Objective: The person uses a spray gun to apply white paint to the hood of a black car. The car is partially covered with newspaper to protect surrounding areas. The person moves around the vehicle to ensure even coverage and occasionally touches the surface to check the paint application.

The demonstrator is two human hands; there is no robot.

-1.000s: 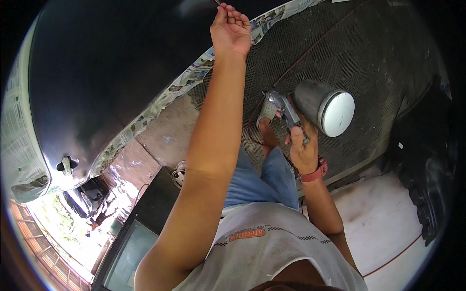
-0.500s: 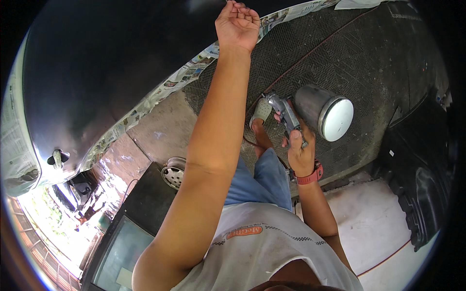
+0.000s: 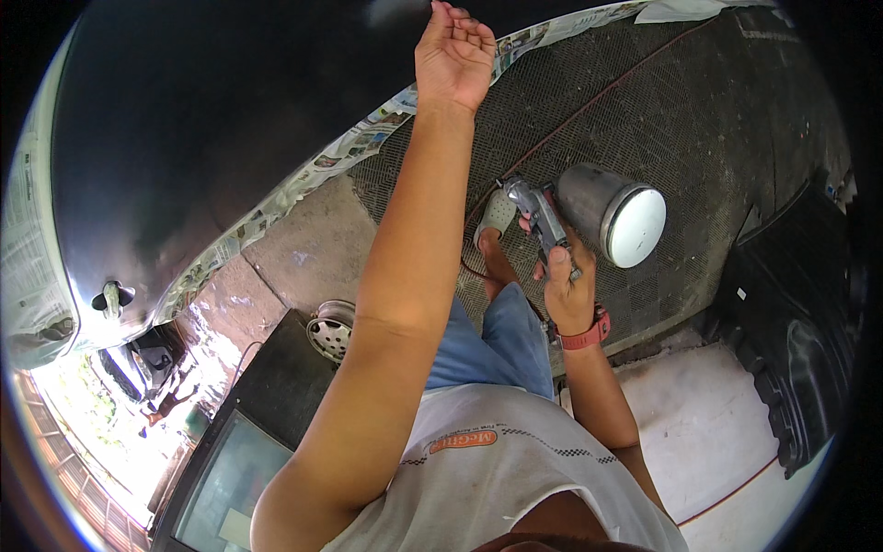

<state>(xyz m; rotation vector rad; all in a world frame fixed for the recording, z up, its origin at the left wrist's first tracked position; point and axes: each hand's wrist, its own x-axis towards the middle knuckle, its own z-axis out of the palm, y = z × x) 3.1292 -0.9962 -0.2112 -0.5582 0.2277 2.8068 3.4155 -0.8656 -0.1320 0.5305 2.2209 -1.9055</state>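
Observation:
A metal spray gun (image 3: 544, 213) sits in my right hand (image 3: 571, 290), the fingers wrapped around its handle. Its round grey cup (image 3: 589, 198) points away to the right and shows a pale, flat end. My left hand (image 3: 455, 60) is raised at the top edge, in front of a dark, glossy car panel (image 3: 212, 120). Its palm faces me and looks bare; the fingers are curled, with thumb and forefinger drawn together at the picture's edge. Whether anything is pinched there, or whether the hand touches the panel, I cannot tell.
Newspaper masking (image 3: 317, 167) lines the panel's lower edge, and a door handle (image 3: 111, 300) shows at left. A thin red hose (image 3: 607, 92) crosses the dark mat (image 3: 681, 120). A wheel cover (image 3: 330, 333) lies beside a dark door. Black ribbed plastic (image 3: 791, 322) stands at right.
The view has shifted slightly, so the panel and its handle appear a little further right. Both hands keep nearly the same pose, and the spray gun stays in my right hand.

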